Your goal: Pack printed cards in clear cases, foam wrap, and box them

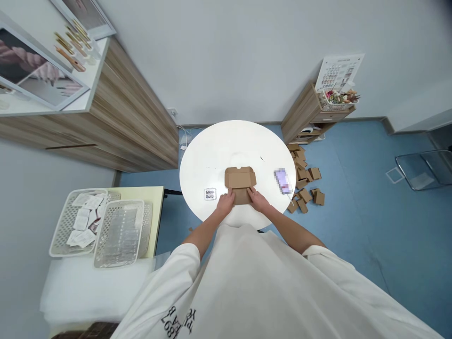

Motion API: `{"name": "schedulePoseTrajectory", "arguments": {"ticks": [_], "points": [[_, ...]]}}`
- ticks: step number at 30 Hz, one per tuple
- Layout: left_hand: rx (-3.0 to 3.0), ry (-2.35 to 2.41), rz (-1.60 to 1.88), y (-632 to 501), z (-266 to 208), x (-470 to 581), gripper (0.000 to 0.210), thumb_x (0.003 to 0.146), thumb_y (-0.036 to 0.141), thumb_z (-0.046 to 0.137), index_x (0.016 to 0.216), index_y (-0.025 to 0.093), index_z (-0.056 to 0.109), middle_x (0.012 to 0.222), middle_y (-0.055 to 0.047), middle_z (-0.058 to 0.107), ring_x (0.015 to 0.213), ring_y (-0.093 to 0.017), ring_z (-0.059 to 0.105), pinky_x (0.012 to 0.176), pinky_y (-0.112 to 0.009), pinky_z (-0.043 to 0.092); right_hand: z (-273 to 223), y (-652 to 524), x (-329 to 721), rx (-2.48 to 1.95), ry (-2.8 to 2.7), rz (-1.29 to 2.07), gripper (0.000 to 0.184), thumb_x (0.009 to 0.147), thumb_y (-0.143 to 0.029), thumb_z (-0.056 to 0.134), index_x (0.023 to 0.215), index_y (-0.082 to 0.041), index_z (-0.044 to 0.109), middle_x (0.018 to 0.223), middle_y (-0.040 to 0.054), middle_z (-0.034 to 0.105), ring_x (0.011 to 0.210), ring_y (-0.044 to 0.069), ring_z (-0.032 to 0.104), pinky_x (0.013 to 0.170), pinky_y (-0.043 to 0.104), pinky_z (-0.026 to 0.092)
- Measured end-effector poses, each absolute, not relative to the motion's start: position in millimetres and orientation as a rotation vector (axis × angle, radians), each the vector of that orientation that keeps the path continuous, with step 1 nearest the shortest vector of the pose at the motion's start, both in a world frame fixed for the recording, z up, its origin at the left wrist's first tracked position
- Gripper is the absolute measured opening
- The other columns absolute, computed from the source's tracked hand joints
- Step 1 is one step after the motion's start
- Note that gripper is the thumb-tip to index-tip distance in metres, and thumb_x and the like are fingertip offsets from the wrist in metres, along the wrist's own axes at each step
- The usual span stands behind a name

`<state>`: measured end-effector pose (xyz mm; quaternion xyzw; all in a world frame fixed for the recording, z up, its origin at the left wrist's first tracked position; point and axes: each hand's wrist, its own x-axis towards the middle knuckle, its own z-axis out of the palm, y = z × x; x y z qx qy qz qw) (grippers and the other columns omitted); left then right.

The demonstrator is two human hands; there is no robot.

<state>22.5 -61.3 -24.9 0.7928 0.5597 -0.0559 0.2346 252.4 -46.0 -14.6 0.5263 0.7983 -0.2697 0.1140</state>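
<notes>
A brown cardboard box (240, 179) lies on the white round table (226, 141), its flap with rounded corners laid open away from me. My left hand (225, 203) grips the near left corner of the box, fingertips at its edge. On the opposite side, my right hand (259, 200) holds the near right corner in the same way. The box's inside is too small to make out. Left of the box is a small clear tray (210, 194) with dark round shapes in it. A blurred purple item (283, 181) rests toward the table's right edge.
Several folded cardboard boxes (302, 176) are heaped on the blue floor right of the table. A low wooden cabinet (303, 115) stands behind them. At left, a white basket (120, 233) of clear packs sits beside another basket (58, 235) of packets. A metal-framed chair (423, 170) is far right.
</notes>
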Motion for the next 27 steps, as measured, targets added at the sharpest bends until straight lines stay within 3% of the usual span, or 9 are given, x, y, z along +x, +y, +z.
{"name": "schedulePoseTrajectory", "arguments": {"ticks": [7,13,17,27], "points": [[2.122,1.577,-0.049,-72,-20,20,0.062,0.082,0.022,0.067,0.138,0.026,0.040,0.162,-0.014,0.020,0.119,-0.033,0.057,0.097,-0.044,0.044,-6,-39,240,1.561,2.266,-0.737,0.088,0.082,-0.013,0.063,0.156,-0.015,0.015,0.154,0.0210,0.027,0.111,0.029,0.054,0.091,0.039,0.048],[1.816,1.864,0.278,-77,-18,-18,0.042,0.096,0.028,0.046,0.137,0.020,0.045,0.141,-0.016,0.047,0.129,-0.031,0.049,0.104,-0.042,0.040,-3,-39,237,1.555,2.235,-0.717,0.088,0.082,-0.010,0.062,0.156,-0.016,0.015,0.153,0.0212,0.027,0.109,0.029,0.054,0.090,0.039,0.048],[1.330,2.308,0.261,-66,-27,-51,0.042,0.093,0.035,0.052,0.131,0.017,0.046,0.131,-0.018,0.052,0.123,-0.035,0.051,0.100,-0.046,0.043,-2,-39,237,1.559,2.238,-0.708,0.087,0.082,-0.011,0.062,0.155,-0.015,0.015,0.153,0.0214,0.027,0.107,0.029,0.054,0.087,0.038,0.048],[1.061,2.316,0.126,-51,-42,-61,0.054,0.081,0.041,0.071,0.122,0.020,0.044,0.132,-0.018,0.052,0.124,-0.037,0.052,0.098,-0.047,0.045,0,-39,234,1.564,2.219,-0.682,0.087,0.083,-0.009,0.060,0.156,-0.017,0.014,0.153,0.0199,0.027,0.107,0.028,0.054,0.089,0.037,0.047]]}}
